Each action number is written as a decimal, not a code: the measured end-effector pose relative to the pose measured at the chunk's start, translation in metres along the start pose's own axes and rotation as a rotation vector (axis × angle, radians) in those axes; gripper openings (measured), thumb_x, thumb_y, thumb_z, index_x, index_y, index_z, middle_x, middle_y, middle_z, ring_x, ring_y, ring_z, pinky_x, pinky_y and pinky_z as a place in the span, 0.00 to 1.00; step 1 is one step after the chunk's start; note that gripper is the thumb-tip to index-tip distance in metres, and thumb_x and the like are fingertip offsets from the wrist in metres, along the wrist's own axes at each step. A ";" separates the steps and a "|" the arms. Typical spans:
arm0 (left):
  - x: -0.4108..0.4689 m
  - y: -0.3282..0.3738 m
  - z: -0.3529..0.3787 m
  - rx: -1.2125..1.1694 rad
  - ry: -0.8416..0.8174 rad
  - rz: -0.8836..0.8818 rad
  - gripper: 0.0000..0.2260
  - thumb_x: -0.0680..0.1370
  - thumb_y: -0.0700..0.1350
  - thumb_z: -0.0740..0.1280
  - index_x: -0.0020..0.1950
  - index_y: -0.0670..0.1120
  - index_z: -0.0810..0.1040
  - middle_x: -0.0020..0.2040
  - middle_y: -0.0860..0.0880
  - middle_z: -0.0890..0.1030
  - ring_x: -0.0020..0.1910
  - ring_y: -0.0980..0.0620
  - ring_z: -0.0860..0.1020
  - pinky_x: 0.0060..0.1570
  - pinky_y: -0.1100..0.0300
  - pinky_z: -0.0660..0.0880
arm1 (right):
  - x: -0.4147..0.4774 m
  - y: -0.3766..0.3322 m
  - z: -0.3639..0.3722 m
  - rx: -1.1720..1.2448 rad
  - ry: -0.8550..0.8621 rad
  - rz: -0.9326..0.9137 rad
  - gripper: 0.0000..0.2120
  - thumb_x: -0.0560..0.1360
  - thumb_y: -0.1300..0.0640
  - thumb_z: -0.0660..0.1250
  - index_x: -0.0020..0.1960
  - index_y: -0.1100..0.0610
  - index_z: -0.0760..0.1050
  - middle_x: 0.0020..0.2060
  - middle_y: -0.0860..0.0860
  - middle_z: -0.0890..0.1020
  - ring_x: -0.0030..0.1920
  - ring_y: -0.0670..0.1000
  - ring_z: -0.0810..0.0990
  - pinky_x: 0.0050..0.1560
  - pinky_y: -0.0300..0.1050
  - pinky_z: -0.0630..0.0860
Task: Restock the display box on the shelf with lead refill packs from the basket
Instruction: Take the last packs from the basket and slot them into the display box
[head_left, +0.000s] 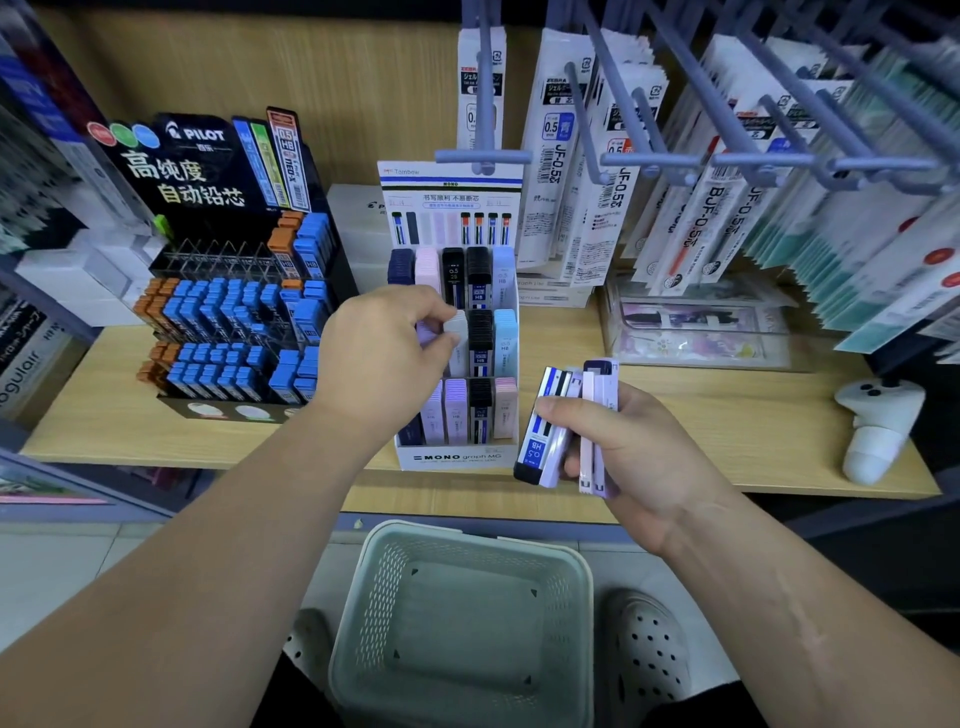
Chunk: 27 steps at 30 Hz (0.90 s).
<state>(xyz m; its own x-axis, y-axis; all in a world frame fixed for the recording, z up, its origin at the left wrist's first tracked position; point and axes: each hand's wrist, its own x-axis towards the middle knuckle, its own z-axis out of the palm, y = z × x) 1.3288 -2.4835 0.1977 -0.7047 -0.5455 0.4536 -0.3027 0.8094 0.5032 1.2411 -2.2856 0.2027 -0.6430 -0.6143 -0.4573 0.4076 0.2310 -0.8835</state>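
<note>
Basket (358, 613) below the display box (457, 458) looks empty; your left hand (382, 358) pinches a white pack (458, 335) at its middle row, your right hand (641, 460) clamps the few remaining packs (548, 426)

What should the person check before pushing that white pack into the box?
1. The left hand pinches the white pack: ok.
2. The white pack sits over the middle row of the display box: ok.
3. Room left in that slot: cannot tell, the hand hides it.
4. The right hand grips the spare packs: ok.
5. More packs in the basket: not ok, it looks empty.
</note>
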 end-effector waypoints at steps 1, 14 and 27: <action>0.000 0.000 0.000 -0.001 -0.002 -0.002 0.06 0.71 0.42 0.76 0.47 0.48 0.85 0.33 0.62 0.74 0.33 0.61 0.72 0.40 0.60 0.76 | 0.000 0.000 0.000 0.000 0.000 -0.001 0.03 0.72 0.58 0.76 0.44 0.53 0.82 0.40 0.57 0.85 0.43 0.59 0.78 0.47 0.55 0.72; 0.005 -0.004 -0.005 0.046 -0.040 0.110 0.06 0.70 0.39 0.77 0.46 0.44 0.86 0.35 0.56 0.74 0.36 0.55 0.75 0.42 0.60 0.75 | -0.002 -0.004 0.001 0.019 0.007 -0.020 0.04 0.72 0.60 0.74 0.43 0.54 0.80 0.34 0.55 0.83 0.36 0.56 0.77 0.44 0.52 0.72; -0.008 0.025 -0.011 -0.180 -0.114 -0.082 0.11 0.75 0.49 0.74 0.55 0.50 0.82 0.37 0.55 0.79 0.35 0.58 0.74 0.40 0.58 0.76 | -0.002 -0.008 0.003 0.126 0.063 -0.046 0.04 0.73 0.59 0.74 0.44 0.55 0.79 0.34 0.53 0.83 0.28 0.50 0.78 0.45 0.53 0.71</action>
<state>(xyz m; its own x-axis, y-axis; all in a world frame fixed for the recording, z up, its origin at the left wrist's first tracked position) 1.3340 -2.4612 0.2142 -0.7538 -0.5713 0.3246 -0.2494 0.7059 0.6630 1.2408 -2.2886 0.2108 -0.7006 -0.5730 -0.4252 0.4520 0.1046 -0.8858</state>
